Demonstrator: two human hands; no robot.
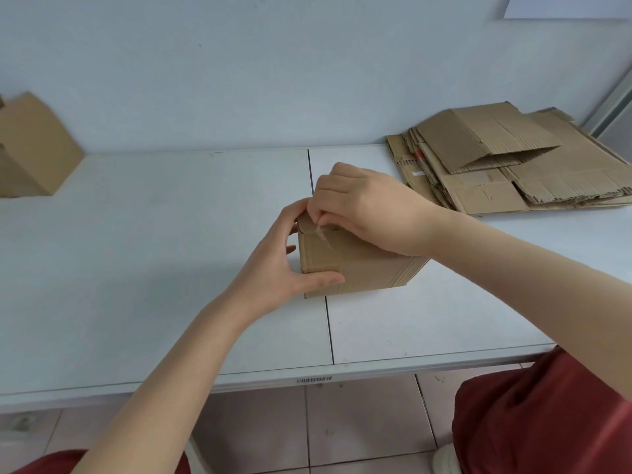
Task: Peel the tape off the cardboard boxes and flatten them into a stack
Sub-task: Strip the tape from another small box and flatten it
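Note:
A small brown cardboard box stands on the white table, near its middle. My left hand grips the box's left corner, thumb on the front face and fingers round the far side. My right hand lies over the top of the box and pinches a strip of clear tape at the top left edge. The tape end is lifted off the cardboard. Most of the box top is hidden under my right hand.
A stack of flattened cardboard boxes lies at the back right of the table. Another upright cardboard box stands at the far left against the wall. The table's front edge runs just above my knees.

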